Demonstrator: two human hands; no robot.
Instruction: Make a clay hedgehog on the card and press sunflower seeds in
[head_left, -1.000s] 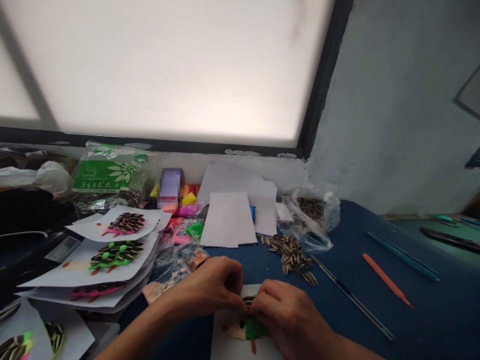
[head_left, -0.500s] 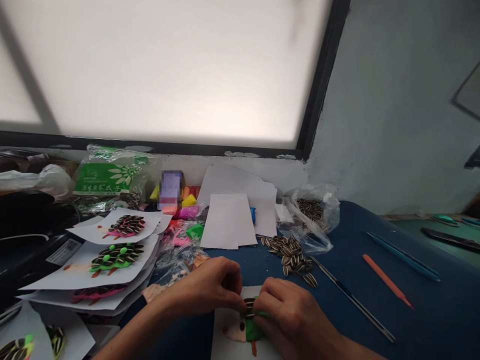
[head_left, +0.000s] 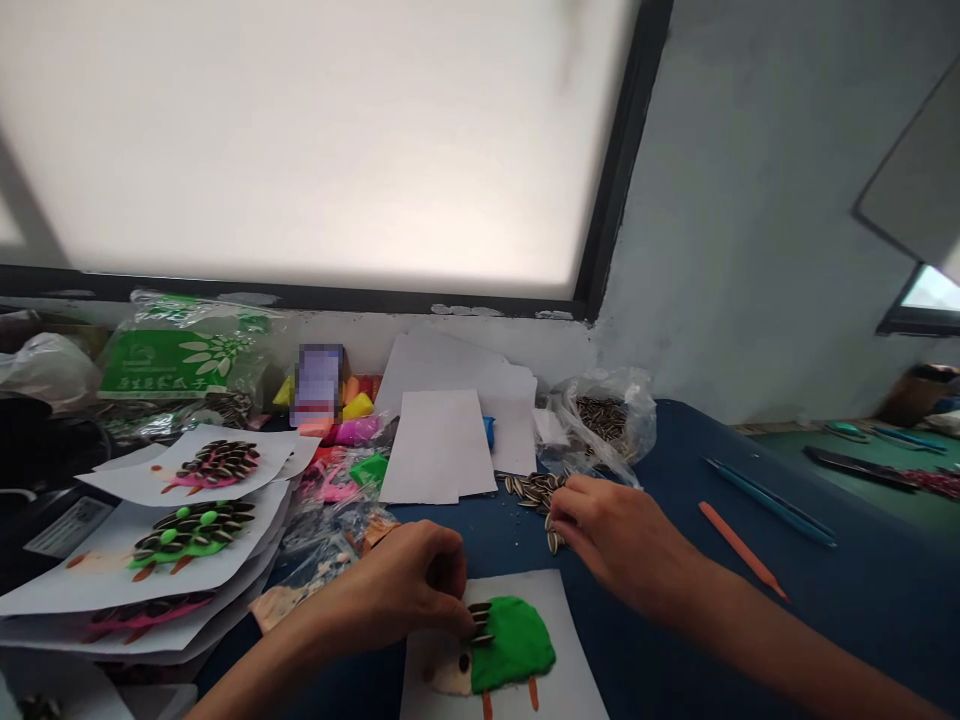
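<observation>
Low in the middle lies a white sheet (head_left: pixel 577 690) bearing a green clay hedgehog (head_left: pixel 517 635) with a pale head, a dark eye and brown legs. Several striped sunflower seeds (head_left: pixel 482 622) stick out along the front of its green back. My left hand (head_left: pixel 424 580) is over the sheet's left side, fingers curled, thumb tip against those seeds; anything inside its curl is hidden. To the right, my right hand (head_left: pixel 607 525) reaches into the loose pile of sunflower seeds (head_left: pixel 529 488), fingertips pinched together at the pile, covering part of it.
Finished seed hedgehogs on paper (head_left: pixel 199 530) are stacked at left. Behind are blank white sheets (head_left: pixel 439 445), colored clay packets (head_left: pixel 352 430) and a clear bag of seeds (head_left: pixel 607 415). An orange tool (head_left: pixel 742 550) and blue tweezers (head_left: pixel 772 503) lie at right.
My right hand has left the hedgehog and moved up and right to the seed pile, uncovering the green back. My left hand stays by the seeds. The view has turned slightly right.
</observation>
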